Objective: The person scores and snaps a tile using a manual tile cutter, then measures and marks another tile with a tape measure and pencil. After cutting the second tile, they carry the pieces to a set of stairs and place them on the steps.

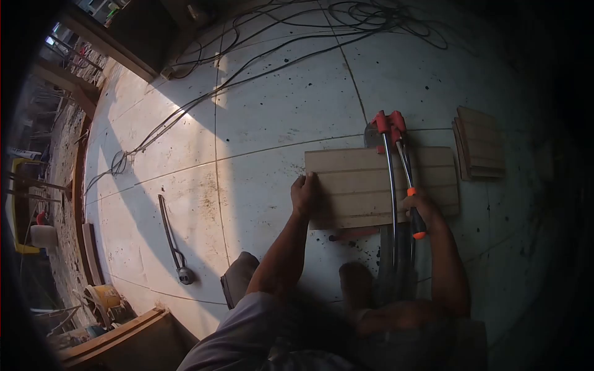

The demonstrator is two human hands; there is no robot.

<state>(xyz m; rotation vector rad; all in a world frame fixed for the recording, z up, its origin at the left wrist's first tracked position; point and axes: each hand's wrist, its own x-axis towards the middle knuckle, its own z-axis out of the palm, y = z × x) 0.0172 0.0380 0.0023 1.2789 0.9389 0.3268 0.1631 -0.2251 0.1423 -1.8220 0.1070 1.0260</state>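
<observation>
A brown tile (352,179) with darker stripes lies under the rails of a manual tile cutter (391,179). The cutter's red end piece (388,122) sits just beyond the tile's far edge. My left hand (303,195) grips the tile's left edge. My right hand (426,207) is closed around the cutter's orange and black handle (418,217), over the right half of the tile. The cutter's near end runs back between my legs into shadow.
A small stack of brown tiles (482,142) lies at right. Long cables (247,77) cross the pale floor (278,111) beyond. A tape measure (185,275), its strip extended, rests at left. A wooden box (133,334) and a yellow bucket (106,298) stand near left.
</observation>
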